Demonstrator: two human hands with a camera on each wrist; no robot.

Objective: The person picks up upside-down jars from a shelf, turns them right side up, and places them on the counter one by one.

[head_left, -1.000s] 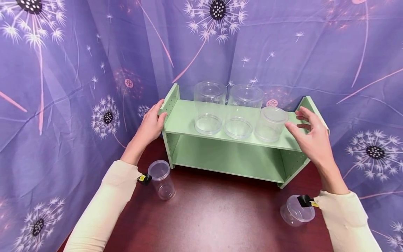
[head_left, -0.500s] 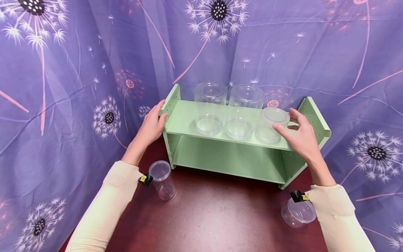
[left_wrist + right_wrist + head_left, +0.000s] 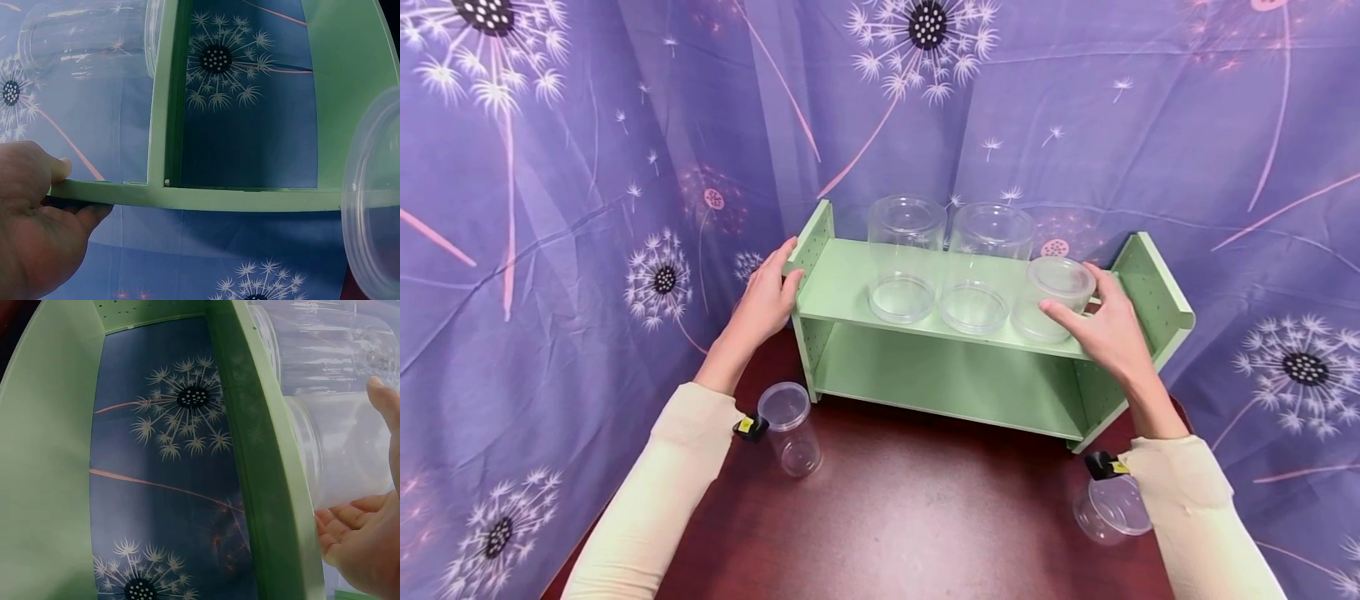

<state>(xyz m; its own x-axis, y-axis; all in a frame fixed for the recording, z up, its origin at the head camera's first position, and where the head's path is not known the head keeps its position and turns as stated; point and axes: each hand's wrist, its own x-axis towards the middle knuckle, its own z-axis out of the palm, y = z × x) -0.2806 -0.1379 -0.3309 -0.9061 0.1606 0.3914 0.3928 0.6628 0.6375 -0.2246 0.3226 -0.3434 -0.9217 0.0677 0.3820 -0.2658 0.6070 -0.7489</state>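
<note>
A light green two-tier shelf [image 3: 947, 371] stands against the curtain. My left hand [image 3: 763, 296] grips its left side panel, thumb on the inner face and fingers outside, as the left wrist view also shows. On the top tier, a short clear plastic jar [image 3: 1048, 317] stands upright at the right end of a row. Around it curls my right hand [image 3: 1108, 329], thumb at the front and fingers at the right and back. In the right wrist view the short jar [image 3: 344, 447] lies between thumb and fingers. Two taller clear jars [image 3: 906, 258] stand to its left.
On the dark red-brown table [image 3: 910, 508], a slim clear jar [image 3: 790, 425] stands near my left wrist. A low clear container [image 3: 1105, 510] sits partly hidden under my right wrist camera. A purple dandelion-print curtain [image 3: 715, 100] surrounds the back and sides.
My right hand has moved left from beside the shelf's right panel and closed around the short jar. The left hand stays on the left panel.
</note>
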